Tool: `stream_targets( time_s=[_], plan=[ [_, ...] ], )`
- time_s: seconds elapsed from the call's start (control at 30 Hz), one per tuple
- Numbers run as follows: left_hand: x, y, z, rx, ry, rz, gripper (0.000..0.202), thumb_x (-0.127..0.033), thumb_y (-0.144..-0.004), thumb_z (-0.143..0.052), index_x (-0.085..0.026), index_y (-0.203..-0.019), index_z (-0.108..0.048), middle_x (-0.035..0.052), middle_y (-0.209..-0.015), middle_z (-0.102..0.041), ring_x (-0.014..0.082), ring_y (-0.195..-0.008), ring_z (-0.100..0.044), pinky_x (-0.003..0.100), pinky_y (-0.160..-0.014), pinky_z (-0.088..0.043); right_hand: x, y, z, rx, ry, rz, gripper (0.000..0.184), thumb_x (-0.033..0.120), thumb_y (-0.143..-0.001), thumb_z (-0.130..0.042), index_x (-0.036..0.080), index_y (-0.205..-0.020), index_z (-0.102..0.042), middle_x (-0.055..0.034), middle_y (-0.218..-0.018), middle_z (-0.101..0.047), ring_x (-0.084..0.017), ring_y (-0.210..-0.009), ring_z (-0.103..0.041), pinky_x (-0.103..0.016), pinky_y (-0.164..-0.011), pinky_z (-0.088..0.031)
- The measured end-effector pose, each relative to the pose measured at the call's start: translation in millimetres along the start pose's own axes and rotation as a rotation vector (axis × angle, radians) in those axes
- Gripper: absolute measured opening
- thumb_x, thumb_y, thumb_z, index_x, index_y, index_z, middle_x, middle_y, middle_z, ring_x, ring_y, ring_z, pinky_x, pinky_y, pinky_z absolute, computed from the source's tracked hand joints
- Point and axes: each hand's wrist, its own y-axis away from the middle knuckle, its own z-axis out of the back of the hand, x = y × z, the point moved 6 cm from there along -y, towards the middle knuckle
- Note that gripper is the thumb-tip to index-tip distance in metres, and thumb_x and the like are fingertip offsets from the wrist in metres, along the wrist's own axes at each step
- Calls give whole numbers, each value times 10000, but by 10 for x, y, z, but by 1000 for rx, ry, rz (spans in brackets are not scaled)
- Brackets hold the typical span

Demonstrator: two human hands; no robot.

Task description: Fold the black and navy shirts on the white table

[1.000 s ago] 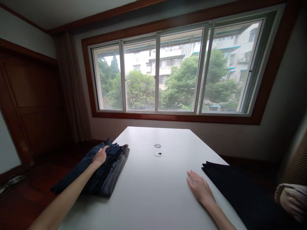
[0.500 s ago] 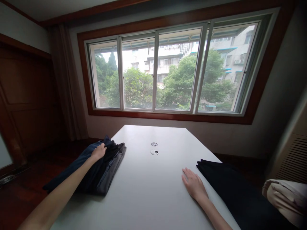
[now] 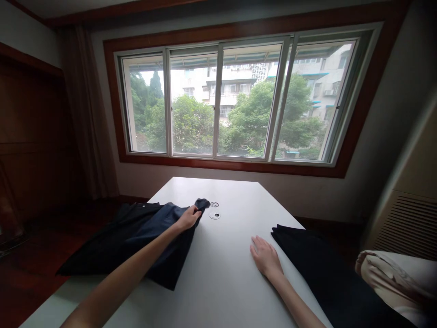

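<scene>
While the right hand (open) stays on the table, the left now grips a spread navy garment.

Clothes on the table, window behind.

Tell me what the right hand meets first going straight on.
The right hand has a free way across the table to its far edge, passing right of the grommets; depth is unclear.

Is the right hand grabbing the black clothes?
No, the right hand lies flat on the white table beside the black clothes, not gripping them.
</scene>
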Motion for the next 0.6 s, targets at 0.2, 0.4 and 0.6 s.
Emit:
stream_targets(
  time_s=[0.2, 0.4, 0.6],
  plan=[
    [-421, 277, -1286, 190, 65, -74, 163, -309, -869, -483, -181, -888, -582, 37, -794, -609, 191, -791, -596, 318, -744, -475, -21, 2, -5, -17, -24, 13, 502, 363, -932, -319, 187, -1353, -527, -71, -1439, -482, -218, -1348, -402, -381, -1140, -241],
    [-647, 583, -1808, 343, 32, -217, 219, -354, -857, -504, -239, -995, -628, 82, -949, -671, 237, -912, -622, 374, -852, -498, -43, -4, -11, -13, -55, 11, 505, 340, -932, -326, 152, -1361, -517, -91, -1433, -487, -231, -1342, -408, -376, -1136, -243],
    [-593, 600, -1734, 395, 49, -291, 375, -410, -875, -493, -162, -1126, -620, 108, -1148, -663, 233, -1087, -594, 331, -980, -452, -36, 3, 13, -9, -86, 7, 509, 332, -931, -326, 141, -1365, -513, -89, -1435, -485, -240, -1342, -403, -393, -1139, -237]
  ],
)
